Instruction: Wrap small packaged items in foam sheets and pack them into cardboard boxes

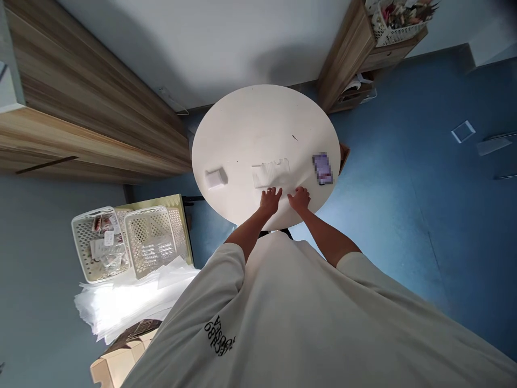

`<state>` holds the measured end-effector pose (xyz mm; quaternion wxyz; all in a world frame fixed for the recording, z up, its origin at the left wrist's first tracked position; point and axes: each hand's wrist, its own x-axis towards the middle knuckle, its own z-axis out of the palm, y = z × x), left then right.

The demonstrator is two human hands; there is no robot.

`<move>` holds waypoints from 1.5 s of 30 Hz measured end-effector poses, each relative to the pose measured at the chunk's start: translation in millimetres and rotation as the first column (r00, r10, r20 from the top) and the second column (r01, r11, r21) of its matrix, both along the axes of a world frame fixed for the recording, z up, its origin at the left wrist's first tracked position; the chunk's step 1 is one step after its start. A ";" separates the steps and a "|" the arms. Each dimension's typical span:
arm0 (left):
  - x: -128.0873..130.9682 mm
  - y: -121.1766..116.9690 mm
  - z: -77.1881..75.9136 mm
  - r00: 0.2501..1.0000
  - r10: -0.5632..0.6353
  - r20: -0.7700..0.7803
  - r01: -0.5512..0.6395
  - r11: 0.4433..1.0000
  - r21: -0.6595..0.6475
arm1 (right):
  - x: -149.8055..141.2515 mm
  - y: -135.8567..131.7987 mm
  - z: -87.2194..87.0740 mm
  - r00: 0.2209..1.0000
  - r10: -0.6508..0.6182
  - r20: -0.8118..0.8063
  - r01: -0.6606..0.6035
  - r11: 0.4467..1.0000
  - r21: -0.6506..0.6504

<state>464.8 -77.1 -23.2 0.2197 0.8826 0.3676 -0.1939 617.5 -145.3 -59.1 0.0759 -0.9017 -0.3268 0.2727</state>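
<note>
On the round white table [262, 118] lies a white, thin, rippled item [270, 173], like folded tissues or sheets laid in overlapping layers; its exact kind I cannot make out. My left hand [270, 201] rests just in front of its near edge, palm down, fingers spread, a ring on one finger. To the right, my right hand [299, 199] lies on the tabletop, thumb held away from loosely bent fingers. Neither hand visibly holds anything. A small white block-like packet [216, 178] sits at the table's left side. A blurred-out purple rectangular item [322, 168] lies at the right edge.
White perforated baskets [129, 237] with clear packets stand at left, above white sheets [137, 296] and a cardboard box [121, 361]. A wooden cabinet [100, 102] flanks the table's left. Behind right, a wooden shelf unit [349, 48] carries a filled white basket [398, 35].
</note>
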 end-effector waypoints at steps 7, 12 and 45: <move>0.9 0.2 -4.0 0.999 0.002 -0.049 -0.001 1.000 0.020 | -7.1 1.1 -1.4 0.996 0.079 0.047 -0.078 0.997 -0.017; 5.4 2.2 -3.8 0.997 0.081 0.000 -0.081 0.996 -0.031 | -9.6 9.1 -1.4 1.000 -0.006 0.002 0.006 0.999 -0.032; -75.5 5.9 -1.1 0.561 0.814 0.149 -0.766 0.579 -0.279 | -49.5 20.1 52.1 0.697 0.717 0.018 -0.714 0.696 -0.079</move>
